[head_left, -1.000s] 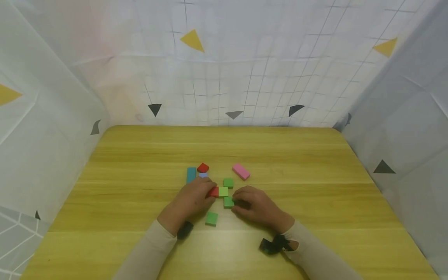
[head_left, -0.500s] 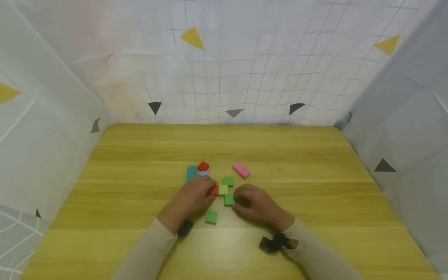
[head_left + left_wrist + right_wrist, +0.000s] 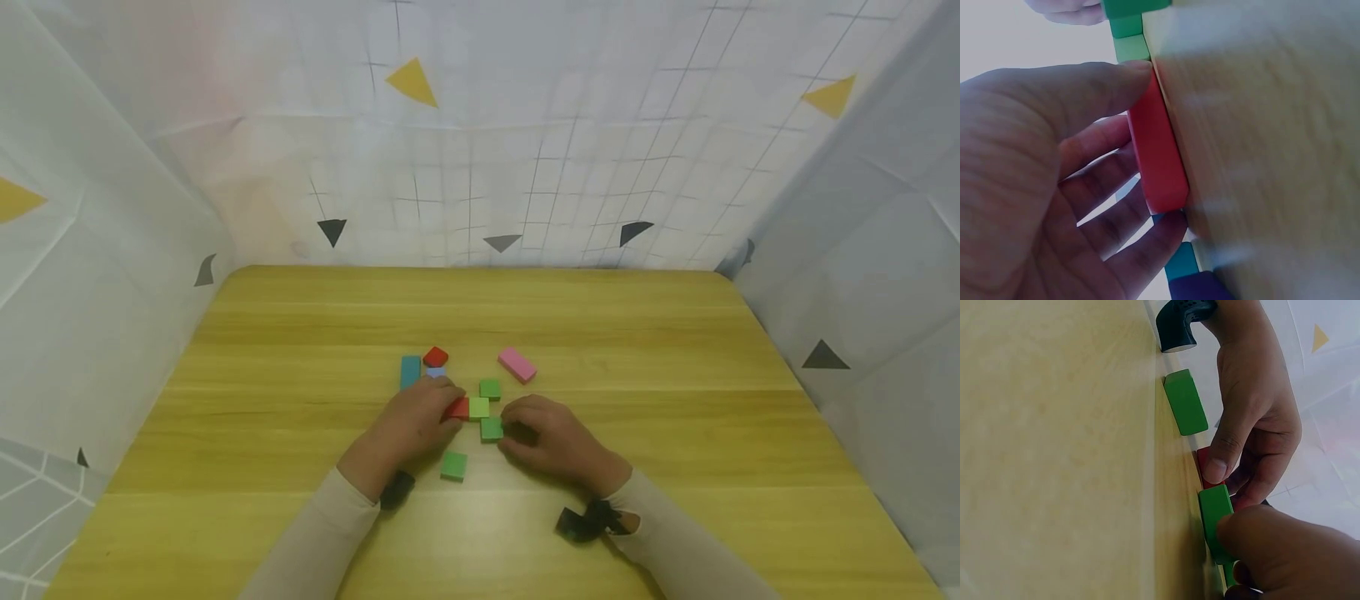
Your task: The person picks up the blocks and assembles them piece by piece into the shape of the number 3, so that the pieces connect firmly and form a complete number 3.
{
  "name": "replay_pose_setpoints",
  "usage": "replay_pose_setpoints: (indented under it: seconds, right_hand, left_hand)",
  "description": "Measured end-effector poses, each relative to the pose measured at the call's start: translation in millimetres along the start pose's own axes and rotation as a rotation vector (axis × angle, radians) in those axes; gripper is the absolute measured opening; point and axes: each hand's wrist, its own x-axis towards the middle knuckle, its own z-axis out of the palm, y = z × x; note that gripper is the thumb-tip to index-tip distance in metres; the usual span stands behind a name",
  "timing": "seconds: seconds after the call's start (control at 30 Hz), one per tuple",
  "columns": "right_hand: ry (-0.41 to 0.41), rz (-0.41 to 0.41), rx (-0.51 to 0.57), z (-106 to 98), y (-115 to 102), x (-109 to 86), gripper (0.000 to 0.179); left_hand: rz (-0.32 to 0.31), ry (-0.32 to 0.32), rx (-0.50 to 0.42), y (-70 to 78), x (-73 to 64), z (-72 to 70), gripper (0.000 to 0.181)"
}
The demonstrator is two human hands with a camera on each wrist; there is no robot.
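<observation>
On bench (image 3: 300,333): left hand (image 3: 411,421) pinches red block (image 3: 457,408); right hand (image 3: 551,440) pinches green block (image 3: 491,429). Four greens, two reds, one pink at 1 o'clock.

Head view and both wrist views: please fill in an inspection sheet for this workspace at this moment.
Surface: yellow wood-grain table, no spills seen.
Job's things: flat red rectangular block with a light green square block against its right end; dark green square block just in front of the light green one.
Clutter: green square block nearest the person; another green block, pink block, teal block, small red block and a pale blue piece behind.
Grippers: left hand pinches the red block; right hand pinches the dark green block.
Cables: nothing seen.
Surroundings: white grid-patterned cloth walls with triangles.
</observation>
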Motion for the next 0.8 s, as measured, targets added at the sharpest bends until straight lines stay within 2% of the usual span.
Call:
replay_pose_setpoints:
  seconds: [0.33, 0.67, 0.8]
  right_hand:
    - [0.002, -0.015, -0.012, 0.0, 1.0, 0.0, 0.022]
    - [0.029, -0.067, -0.021, 3.5, 6.2, -0.6, 0.020]
    - [0.022, -0.053, -0.019, 3.1, 6.1, -1.0, 0.020]
  left_hand:
    - [0.003, 0.007, 0.003, 0.7, -0.6, -1.5, 0.037]
    - [-0.001, -0.004, 0.006, 0.7, 0.1, -1.8, 0.038]
    - [-0.002, -0.006, 0.009, 0.9, 0.1, -2.3, 0.038]
